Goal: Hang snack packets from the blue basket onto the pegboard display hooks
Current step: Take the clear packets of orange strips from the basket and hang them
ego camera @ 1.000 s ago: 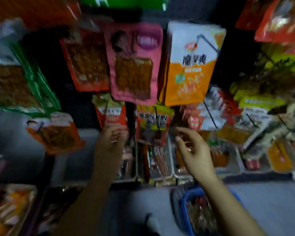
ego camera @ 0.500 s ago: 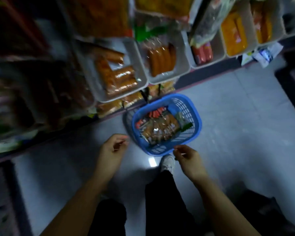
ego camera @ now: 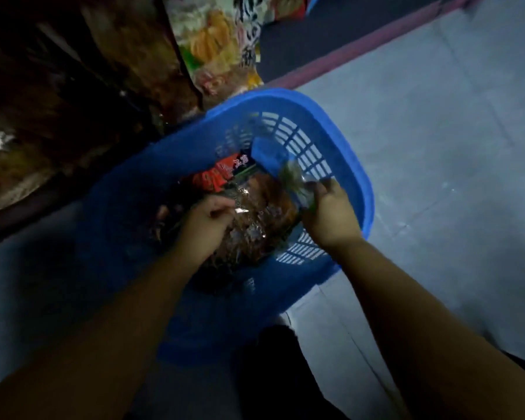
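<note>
Head view: one blue basket (ego camera: 340,140), left hand (ego camera: 206,225), right hand (ego camera: 331,216) gripping one packet (ego camera: 264,213).

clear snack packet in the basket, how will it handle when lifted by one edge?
Probably floppy: the clear snack packet is crinkled film, so it should sag from the right hand pinching its edge. Likely light for its size. The glossy film may be slippery, so a loose grip could slide in the blue basket.

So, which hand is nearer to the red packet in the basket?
Left. The left hand is just below the red packet, on the clear packet next to it. The right hand is further away, at the side of the blue basket, pinching that clear packet's corner.
</note>
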